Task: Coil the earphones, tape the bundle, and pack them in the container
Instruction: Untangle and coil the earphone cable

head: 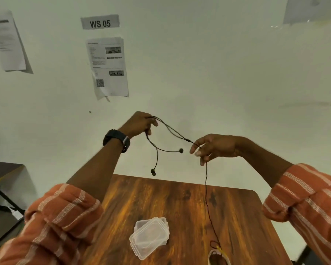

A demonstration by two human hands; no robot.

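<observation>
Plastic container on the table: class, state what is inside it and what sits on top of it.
The plastic container on the wooden table looks empty through its clear walls. A clear lid rests loosely on top, slightly askew. The earphones are in the hands above it, not inside.

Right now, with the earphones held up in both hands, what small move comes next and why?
Probably swing the right hand toward the left hand to lay another loop: the earphones stretch between them, and a long tail still trails onto the table.

Printed sheets (pixel 109 67) and a "WS 05" label (pixel 100 22) on the pale wall (pixel 208 64).
</observation>
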